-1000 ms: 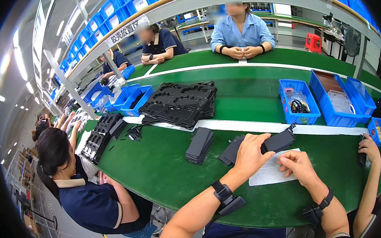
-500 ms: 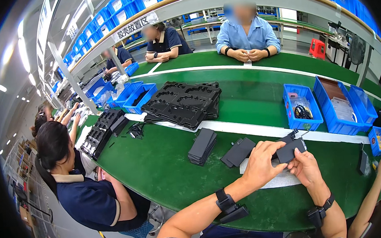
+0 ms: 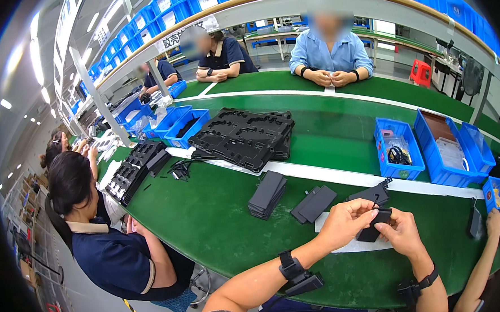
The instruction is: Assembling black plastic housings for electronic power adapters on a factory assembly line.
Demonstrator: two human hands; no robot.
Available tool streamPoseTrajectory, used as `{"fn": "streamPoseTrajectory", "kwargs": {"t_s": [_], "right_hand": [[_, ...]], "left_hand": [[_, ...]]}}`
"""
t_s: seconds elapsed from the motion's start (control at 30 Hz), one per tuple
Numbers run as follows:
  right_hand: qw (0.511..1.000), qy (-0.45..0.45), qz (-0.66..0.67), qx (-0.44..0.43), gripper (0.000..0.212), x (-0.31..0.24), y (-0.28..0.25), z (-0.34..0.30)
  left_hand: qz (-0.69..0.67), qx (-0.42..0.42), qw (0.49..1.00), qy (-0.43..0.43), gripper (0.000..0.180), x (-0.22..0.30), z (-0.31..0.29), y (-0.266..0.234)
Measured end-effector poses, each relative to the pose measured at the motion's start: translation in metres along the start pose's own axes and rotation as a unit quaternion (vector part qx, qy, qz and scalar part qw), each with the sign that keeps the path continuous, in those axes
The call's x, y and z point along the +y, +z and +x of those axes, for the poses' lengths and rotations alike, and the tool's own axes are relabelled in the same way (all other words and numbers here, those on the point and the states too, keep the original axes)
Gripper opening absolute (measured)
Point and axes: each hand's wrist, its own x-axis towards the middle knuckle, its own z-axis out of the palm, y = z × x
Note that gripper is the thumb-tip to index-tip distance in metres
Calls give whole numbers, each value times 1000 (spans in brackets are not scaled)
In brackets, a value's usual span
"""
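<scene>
Close in front of me, my left hand (image 3: 351,223) and my right hand (image 3: 402,231) pinch a small flat black casing (image 3: 381,216) between them. Its exact kind is not clear. The left fingers grip its upper left edge, and the right thumb presses its face. Below it, a dark panel (image 3: 369,235) shows over a white sheet (image 3: 349,245) on the green table; whether it joins the casing I cannot tell. Just beyond my hands lies a black part with a jagged end (image 3: 370,192). Left of them are a few flat black plates (image 3: 313,204) and a taller stack of black plates (image 3: 267,194).
Stacked black moulded trays (image 3: 243,136) lie across the table's middle. Blue bins (image 3: 398,148) with cables and bags stand at the right, beside a small blue box (image 3: 495,193). A co-worker's hands (image 3: 499,225) reach in there. Another person (image 3: 113,248) sits at the left.
The black casing has been turned from a broad face to a steeper tilt and lowered slightly. Both hands have closed in around it. The whole view has shifted a little.
</scene>
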Motion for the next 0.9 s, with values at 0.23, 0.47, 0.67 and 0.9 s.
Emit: {"fn": "streamPoseTrajectory", "kwargs": {"t_s": [0.23, 0.47, 0.67, 0.9], "right_hand": [[985, -128, -16, 114, 9, -18, -1, -3], [908, -284, -268, 149, 16, -31, 0, -2], [846, -362, -352, 170, 24, -27, 8, 4], [949, -222, -178, 137, 18, -25, -1, 0]], "left_hand": [[41, -5, 999, 15, 23, 1, -1, 0], [45, -8, 999, 7, 21, 3, -1, 0], [31, -3, 1000, 3, 20, -1, 1, -4], [5, 13, 1000, 6, 20, -9, 4, -4]]}}
